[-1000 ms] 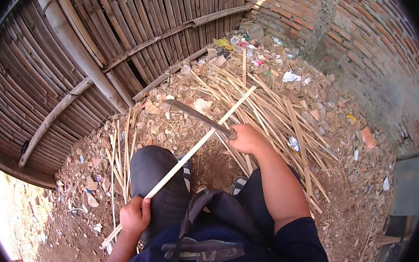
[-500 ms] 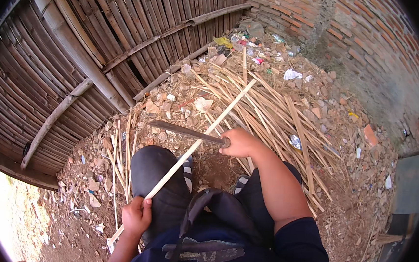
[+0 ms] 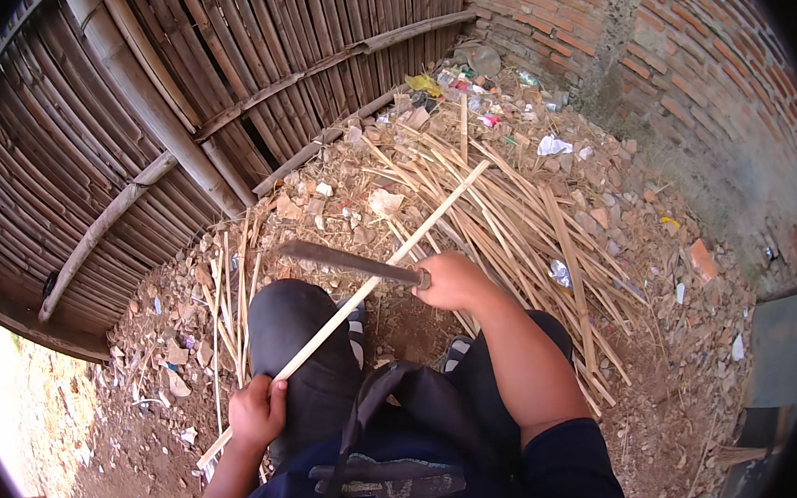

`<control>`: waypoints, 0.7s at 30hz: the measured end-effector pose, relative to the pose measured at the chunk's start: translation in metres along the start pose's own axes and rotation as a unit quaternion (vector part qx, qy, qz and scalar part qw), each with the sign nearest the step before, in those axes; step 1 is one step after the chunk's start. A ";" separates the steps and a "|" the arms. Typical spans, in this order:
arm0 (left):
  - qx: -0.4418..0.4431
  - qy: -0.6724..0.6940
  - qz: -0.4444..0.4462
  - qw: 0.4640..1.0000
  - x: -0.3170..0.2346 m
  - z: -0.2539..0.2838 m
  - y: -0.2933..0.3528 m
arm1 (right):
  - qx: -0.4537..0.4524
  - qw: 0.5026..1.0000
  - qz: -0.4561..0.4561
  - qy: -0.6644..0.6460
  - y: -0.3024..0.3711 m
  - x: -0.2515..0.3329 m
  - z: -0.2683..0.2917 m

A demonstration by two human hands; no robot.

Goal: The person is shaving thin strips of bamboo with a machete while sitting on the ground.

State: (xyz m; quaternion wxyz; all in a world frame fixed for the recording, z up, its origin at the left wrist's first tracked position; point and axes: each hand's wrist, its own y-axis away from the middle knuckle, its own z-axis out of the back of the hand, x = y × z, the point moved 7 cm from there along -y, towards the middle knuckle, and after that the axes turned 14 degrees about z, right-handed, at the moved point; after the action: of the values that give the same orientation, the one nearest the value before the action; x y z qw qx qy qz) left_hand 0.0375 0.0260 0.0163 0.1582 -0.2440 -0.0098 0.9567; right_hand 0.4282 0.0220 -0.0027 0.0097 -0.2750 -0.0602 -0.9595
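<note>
Near my left knee, my left hand (image 3: 257,412) is closed round the lower part of a long pale bamboo strip (image 3: 330,326). The strip slants up and away to the right, over the ground, and its short near end sticks out below my fist. My right hand (image 3: 453,281) grips the handle of a machete (image 3: 342,259) with a dark, worn blade. The blade points left and lies across the strip about midway along it. Whether its edge touches the strip I cannot tell. My right fingers are partly hidden behind the hand.
A heap of split bamboo strips (image 3: 522,231) covers the stony ground ahead and to the right. A smaller bunch of strips (image 3: 235,306) lies by my left knee. A bamboo wall (image 3: 273,61) stands on the left, a brick wall (image 3: 700,104) on the right. Litter is scattered at the back.
The machete has tilted slightly and sits a little lower on the strip, its blade face showing broader. The strip's far end has dropped slightly. Both hands keep their hold.
</note>
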 end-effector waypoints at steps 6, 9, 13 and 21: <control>-0.004 -0.029 0.003 1.000 -0.004 0.009 -0.001 | 0.015 1.000 -0.026 0.007 0.001 0.006 0.002; 0.008 -0.035 0.006 0.999 -0.005 0.007 -0.002 | -0.048 0.999 -0.009 0.005 0.011 0.021 0.009; 0.010 -0.033 -0.008 0.999 -0.002 0.004 -0.003 | 0.008 0.993 0.075 0.087 0.012 0.058 0.007; 0.003 -0.019 0.020 1.000 -0.002 0.007 -0.002 | -0.038 0.999 0.002 0.005 -0.006 -0.008 0.007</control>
State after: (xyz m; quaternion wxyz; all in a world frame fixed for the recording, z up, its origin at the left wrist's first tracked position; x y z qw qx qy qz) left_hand 0.0366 0.0281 0.0241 0.1394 -0.2255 -0.0051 0.9642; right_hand 0.4383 0.0291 -0.0013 0.0016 -0.2704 -0.0234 -0.9625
